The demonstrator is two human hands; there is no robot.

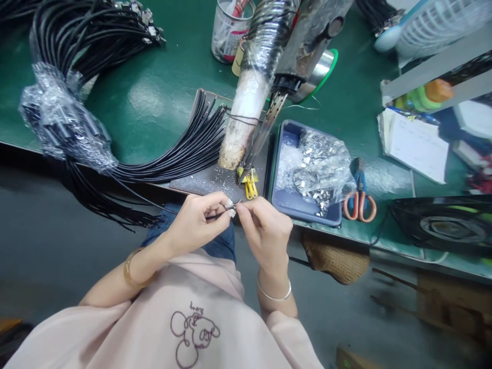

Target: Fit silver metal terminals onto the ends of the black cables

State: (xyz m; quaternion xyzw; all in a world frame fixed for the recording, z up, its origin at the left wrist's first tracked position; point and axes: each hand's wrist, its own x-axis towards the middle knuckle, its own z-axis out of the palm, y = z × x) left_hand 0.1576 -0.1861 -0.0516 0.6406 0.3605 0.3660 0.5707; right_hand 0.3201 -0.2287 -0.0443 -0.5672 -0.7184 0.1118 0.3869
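Observation:
My left hand (203, 218) is closed on a thin black cable (216, 215) close to its stripped end. White material wraps the fingertips. Fingertip to fingertip with it, my right hand (265, 223) pinches the fine end of the cable; anything else between those fingers is too small to make out. Just beyond the hands, a yellow clip (250, 184) sits at the tip of a slanted metal soldering iron (269, 118). A bundle of black cables (177, 154) fans out on a grey board (215, 179) beside it, partly wrapped in clear plastic (65, 120).
A blue tray (274, 189) right of the board holds small metal parts (323, 159) in a plastic bag. Scissors (360, 202) with orange handles lie beside it. A mesh cup (230, 31), more cables (96, 41), papers (415, 143) and a black fan-like device (449, 228) surround the area.

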